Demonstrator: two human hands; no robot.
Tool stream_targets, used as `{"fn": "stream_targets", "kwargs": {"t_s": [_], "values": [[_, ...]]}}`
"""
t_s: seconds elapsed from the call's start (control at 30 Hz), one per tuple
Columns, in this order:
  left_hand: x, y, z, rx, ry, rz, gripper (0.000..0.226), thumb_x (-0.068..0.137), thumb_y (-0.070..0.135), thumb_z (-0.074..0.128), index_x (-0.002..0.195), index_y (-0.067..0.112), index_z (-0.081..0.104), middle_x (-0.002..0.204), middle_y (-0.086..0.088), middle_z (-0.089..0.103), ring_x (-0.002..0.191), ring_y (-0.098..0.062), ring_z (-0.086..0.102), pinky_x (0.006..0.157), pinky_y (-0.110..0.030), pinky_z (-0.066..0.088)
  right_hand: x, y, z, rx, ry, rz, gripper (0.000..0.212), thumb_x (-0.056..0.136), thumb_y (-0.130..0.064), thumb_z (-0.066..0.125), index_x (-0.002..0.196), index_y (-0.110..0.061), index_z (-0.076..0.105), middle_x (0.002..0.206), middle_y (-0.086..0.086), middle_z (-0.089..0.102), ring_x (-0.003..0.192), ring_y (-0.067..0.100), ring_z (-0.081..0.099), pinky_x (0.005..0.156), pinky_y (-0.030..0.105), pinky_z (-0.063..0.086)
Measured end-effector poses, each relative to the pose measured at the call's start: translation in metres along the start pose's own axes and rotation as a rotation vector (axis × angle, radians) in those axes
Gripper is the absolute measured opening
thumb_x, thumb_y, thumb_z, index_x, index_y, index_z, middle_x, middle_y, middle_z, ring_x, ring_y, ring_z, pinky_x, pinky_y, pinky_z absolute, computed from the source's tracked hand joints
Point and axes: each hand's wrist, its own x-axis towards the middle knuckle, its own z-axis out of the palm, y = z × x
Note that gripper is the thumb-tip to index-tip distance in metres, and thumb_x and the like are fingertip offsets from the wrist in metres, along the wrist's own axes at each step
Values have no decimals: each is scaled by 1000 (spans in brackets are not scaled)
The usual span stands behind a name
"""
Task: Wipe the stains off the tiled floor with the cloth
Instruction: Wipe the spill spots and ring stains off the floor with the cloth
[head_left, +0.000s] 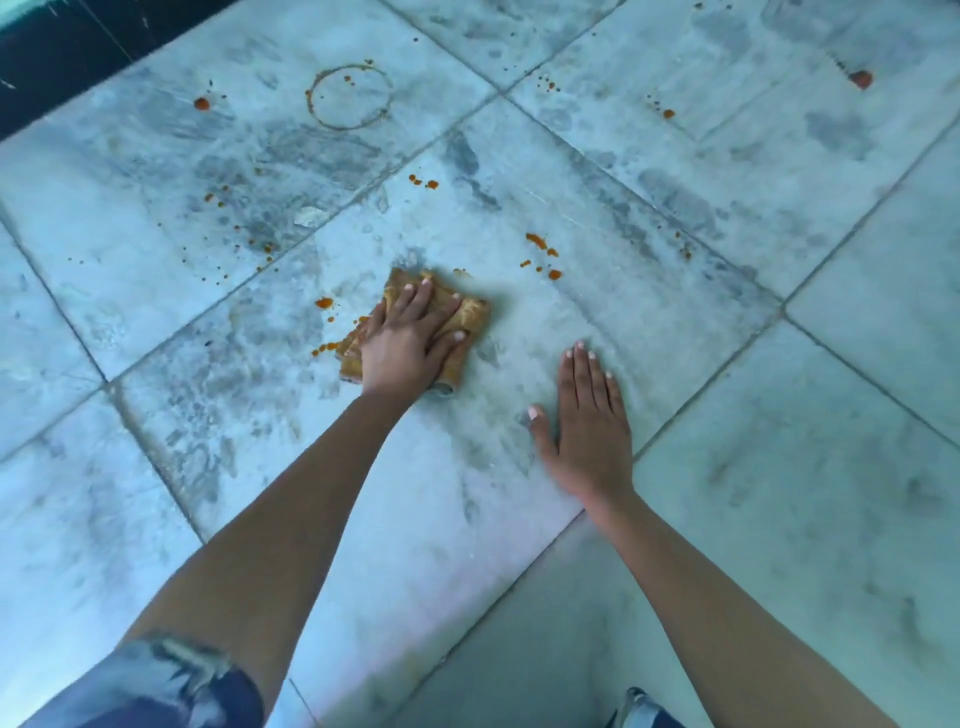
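My left hand (410, 340) presses flat on a folded tan cloth (465, 317) lying on the pale marble tiled floor (675, 519). Its fingers are spread over the cloth, which shows orange smears. Orange stain drops (324, 303) lie just left of the cloth, and more orange stain drops (540, 244) sit to its upper right. An orange ring stain (349, 97) marks the far tile. My right hand (589, 421) rests flat on the floor to the right of the cloth, palm down, holding nothing.
Further orange spots are scattered at the far left (201, 104), far right (861, 79) and across the left tile (267, 248). A dark wall base (62, 47) runs along the top left. Dark patterned sleeves or clothing (156, 686) show at the bottom.
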Motion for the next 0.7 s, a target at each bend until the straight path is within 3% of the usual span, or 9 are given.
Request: {"fn": "stream_targets", "kwargs": {"t_s": [0.1,0.23,0.33,0.47,0.53,0.63,0.7], "values": [[1,29,12,19,-31,106,50,94,53,35,139,34,44,154,-4,30,143,-22,24,116,-43,10,1,1,0,9,6,2,71,91,-46,30,144,1,31,152,17,27,140,28,28,115,38,16],[-57,9,15,116,-63,386,53,95,56,24,141,35,38,153,-3,31,141,-21,29,114,-46,16,0,1,1,10,32,-9,71,90,-45,34,144,1,31,152,17,27,142,27,26,116,37,15],[-48,-14,1,140,-89,296,54,94,57,24,143,37,34,154,-1,29,141,-22,27,114,-44,12,-1,1,4,3,44,-12,71,90,-45,33,144,2,30,152,18,27,141,28,27,115,39,16],[2,17,5,115,-121,39,49,98,51,28,145,40,26,159,3,12,146,-18,9,116,-44,5,1,2,3,-6,17,-15,72,91,-46,29,145,1,28,153,18,25,141,29,25,115,39,14],[-7,37,12,134,-118,133,51,97,51,24,145,37,28,158,-2,15,146,-21,13,116,-46,6,1,2,2,0,15,-13,71,91,-46,30,145,2,29,153,18,26,141,29,26,115,39,15],[-55,27,16,165,-108,412,52,94,50,28,142,32,37,153,-7,31,140,-26,31,114,-47,16,-1,2,1,-3,37,-29,71,91,-45,32,144,2,30,152,19,26,141,29,26,116,39,15],[-63,-1,9,148,-140,431,54,93,50,31,142,30,38,151,-8,33,138,-27,34,113,-45,16,-1,3,4,-11,48,-26,71,91,-45,31,145,2,28,153,18,25,142,29,24,116,39,14]]}}
